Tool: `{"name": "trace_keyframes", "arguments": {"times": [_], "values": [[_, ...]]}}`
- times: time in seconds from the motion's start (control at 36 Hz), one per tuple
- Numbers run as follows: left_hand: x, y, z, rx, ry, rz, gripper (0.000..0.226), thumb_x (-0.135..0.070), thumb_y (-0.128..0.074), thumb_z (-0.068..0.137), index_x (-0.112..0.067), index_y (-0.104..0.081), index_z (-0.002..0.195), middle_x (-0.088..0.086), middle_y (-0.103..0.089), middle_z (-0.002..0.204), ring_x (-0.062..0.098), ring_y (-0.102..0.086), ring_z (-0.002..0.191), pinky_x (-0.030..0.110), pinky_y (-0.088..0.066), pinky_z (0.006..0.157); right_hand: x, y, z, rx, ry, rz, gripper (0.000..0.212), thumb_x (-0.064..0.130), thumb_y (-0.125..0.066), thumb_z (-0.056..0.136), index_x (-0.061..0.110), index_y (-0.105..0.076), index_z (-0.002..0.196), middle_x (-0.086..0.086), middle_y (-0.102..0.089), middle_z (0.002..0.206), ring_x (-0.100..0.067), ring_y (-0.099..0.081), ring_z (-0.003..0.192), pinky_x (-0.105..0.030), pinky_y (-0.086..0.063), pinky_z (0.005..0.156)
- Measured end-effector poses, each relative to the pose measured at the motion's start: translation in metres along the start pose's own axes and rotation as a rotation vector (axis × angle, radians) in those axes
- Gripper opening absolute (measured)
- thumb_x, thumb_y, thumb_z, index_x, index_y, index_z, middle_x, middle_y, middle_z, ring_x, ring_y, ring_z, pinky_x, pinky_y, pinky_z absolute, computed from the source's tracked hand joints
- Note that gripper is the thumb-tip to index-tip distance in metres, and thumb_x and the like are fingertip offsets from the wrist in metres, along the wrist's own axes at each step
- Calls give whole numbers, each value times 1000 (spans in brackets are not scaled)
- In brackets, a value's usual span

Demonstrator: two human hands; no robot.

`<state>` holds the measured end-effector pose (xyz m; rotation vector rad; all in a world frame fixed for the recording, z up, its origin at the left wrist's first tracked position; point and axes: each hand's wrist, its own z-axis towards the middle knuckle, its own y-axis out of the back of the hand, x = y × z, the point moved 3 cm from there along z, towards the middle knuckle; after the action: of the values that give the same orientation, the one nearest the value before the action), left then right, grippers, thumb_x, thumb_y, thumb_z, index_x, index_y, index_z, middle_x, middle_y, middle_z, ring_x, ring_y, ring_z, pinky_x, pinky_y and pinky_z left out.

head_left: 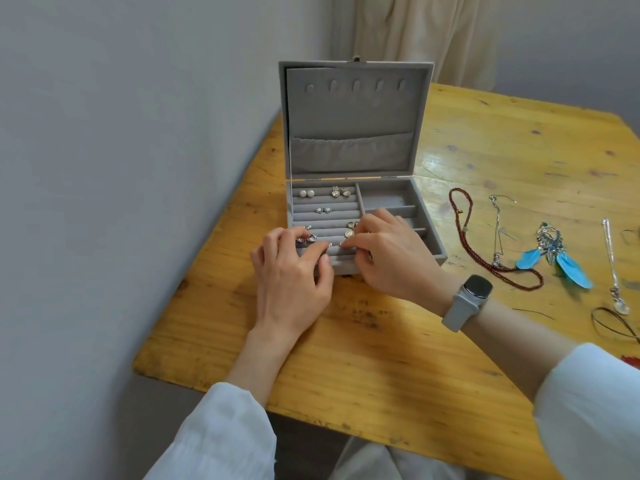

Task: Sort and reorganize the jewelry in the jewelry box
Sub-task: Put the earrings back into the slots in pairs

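**Earrings going into the ring rolls**

Head view: our left hand (291,271) and right hand (388,251) meet over the front rolls of the open jewelry box (429,237), each pinching one end of a small earring (337,244), probably to seat it in a slot. 3 pairs already sit in the back rows. The box hugs the desk (346,358) edge by the wall, so free room lies right, where the bead necklace (460,216) and feather earrings (554,258) wait.
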<state>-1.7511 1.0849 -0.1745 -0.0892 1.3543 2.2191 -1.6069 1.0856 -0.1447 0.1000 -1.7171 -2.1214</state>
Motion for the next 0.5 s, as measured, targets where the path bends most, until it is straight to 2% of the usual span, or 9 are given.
{"name": "trace_keyframes", "arguments": {"times": [0.31,0.5], "values": [[0,0,0,9,-2,-6,31,-30,-44,83,-20,-70,98,6,-58,107,23,-40,106,40,-37,80,5,-4,0,-10,12,24,28,17,-46,86,15,-69,101,-5,-58,86,-22,-48,83,-31,-38,64],[0,0,0,-2,-2,-11,30,-29,-45,83,-21,-70,97,6,-58,106,23,-39,106,40,-36,81,4,-5,-2,-12,-5,59,33,18,-40,86,16,-68,104,-5,-60,87,-21,-47,82,-29,-37,66]]}}
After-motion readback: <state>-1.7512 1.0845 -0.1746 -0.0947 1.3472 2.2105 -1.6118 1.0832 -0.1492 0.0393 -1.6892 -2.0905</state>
